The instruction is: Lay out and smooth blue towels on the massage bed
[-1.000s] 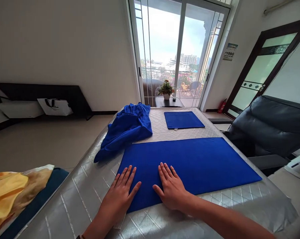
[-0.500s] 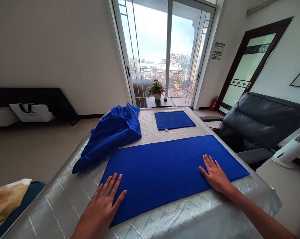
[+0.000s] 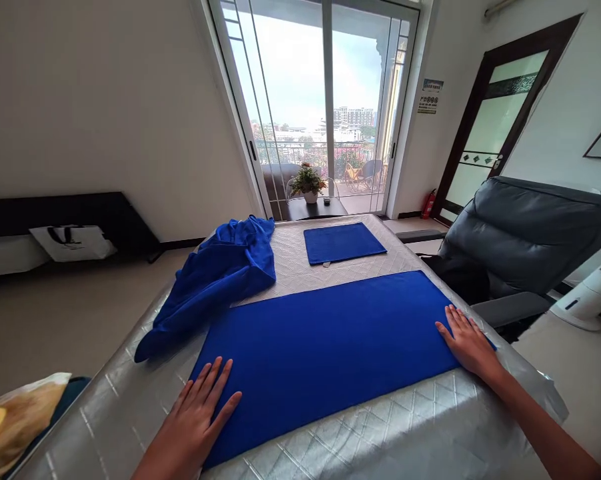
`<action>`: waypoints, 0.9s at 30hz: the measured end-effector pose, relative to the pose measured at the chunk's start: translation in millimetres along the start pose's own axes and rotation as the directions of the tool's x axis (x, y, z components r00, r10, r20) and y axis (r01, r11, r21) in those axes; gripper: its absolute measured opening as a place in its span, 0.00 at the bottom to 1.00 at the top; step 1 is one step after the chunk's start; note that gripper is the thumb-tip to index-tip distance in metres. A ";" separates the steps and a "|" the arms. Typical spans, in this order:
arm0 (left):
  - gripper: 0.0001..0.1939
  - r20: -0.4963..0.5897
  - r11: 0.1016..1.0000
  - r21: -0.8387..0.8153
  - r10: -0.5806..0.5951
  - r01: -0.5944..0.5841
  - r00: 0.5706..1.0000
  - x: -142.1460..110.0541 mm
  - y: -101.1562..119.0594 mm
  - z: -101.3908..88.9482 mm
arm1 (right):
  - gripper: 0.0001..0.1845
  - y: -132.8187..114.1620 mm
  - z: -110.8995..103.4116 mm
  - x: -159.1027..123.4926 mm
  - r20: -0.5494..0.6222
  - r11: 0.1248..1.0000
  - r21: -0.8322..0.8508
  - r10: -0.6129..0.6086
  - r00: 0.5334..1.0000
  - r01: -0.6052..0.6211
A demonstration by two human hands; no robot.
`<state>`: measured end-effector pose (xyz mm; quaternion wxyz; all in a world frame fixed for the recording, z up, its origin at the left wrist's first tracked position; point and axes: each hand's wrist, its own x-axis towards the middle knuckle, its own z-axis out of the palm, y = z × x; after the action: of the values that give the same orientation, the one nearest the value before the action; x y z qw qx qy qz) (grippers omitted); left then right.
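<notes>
Blue fabric, 1 long flat cloth [image 3: 330, 353], lies across the near half of a silver quilted surface [image 3: 380, 413], with the person's 2 hands at its left and right ends. The left hand [image 3: 195, 407] is palm down over the near left edge, its fingers straight and slightly apart, the thumb held out, gripping nothing. The right hand [image 3: 468, 343] lies just as flat near the right end, fingers extended and closer together, its tips about at the right edge, with nothing pinched. How hard either palm presses, I cannot tell. Beyond the cloth, a crumpled blue cloth [image 3: 215, 273] is heaped at far left, touching or nearly touching the long cloth's far left corner, and a smaller flat blue cloth [image 3: 345, 243] lies at far right, apart from it. The quilted cover looks slick, so a hard sideways push by 1 palm could slide the whole cloth askew; uneven pressure between the 2 hands might raise a ridge in the middle. Pushing toward far left could run that corner into the heap and rumple it. Dragging the right hand outward could pull the cloth toward the black armchair [image 3: 535, 233].
</notes>
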<state>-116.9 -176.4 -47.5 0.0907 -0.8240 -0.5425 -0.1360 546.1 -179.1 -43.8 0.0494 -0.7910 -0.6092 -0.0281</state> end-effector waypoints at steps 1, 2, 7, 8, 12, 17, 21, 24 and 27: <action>0.31 0.001 1.000 -0.005 0.005 -0.005 1.000 0.6 0.2 -1.6 | 0.48 0.2 1.2 -0.4 -0.008 1.000 0.002 -0.006 1.000 0.006; 0.31 0.004 1.000 -0.009 0.002 -0.002 1.000 0.8 0.8 -3.3 | 0.48 0.5 2.4 -0.7 -0.016 1.000 0.004 -0.010 1.000 0.010; 0.31 0.028 1.000 -0.005 -0.014 0.015 1.000 -4.7 4.6 -9.9 | 0.49 4.6 9.5 -1.0 -0.033 0.999 0.021 -0.035 0.999 0.036; 0.31 0.029 1.000 -0.001 -0.015 0.015 0.999 -6.3 4.8 -10.3 | 0.50 5.8 11.5 -1.5 -0.035 0.999 0.026 -0.040 0.999 0.041; 0.34 0.035 0.998 0.038 -0.054 0.053 0.998 -12.3 4.4 -10.7 | 0.51 11.7 21.8 -5.0 -0.059 0.997 0.045 -0.056 0.997 0.059; 0.32 0.111 0.995 0.028 -0.099 0.097 0.989 -14.4 0.8 -14.4 | 0.50 21.9 35.8 -6.8 -0.114 0.992 0.038 -0.113 0.987 0.118; 0.34 0.160 0.977 0.006 -0.213 0.215 0.964 12.0 -11.5 -24.5 | 0.48 29.7 42.1 -6.6 -0.129 0.984 0.026 -0.169 0.977 0.173; 0.36 0.202 0.959 -0.040 -0.266 0.280 0.942 56.3 -20.3 -35.2 | 0.46 35.3 45.1 -7.2 -0.138 0.974 0.021 -0.219 0.966 0.224; 0.39 0.267 0.921 -0.072 -0.351 0.382 0.897 103.3 -23.8 -39.8 | 0.43 41.9 50.1 -7.2 -0.160 0.968 0.023 -0.243 0.957 0.250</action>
<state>-105.1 -89.0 23.5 -0.0562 -0.7213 -0.6857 -0.0793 583.9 -191.0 -96.2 0.1100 -0.7029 -0.6979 -0.0829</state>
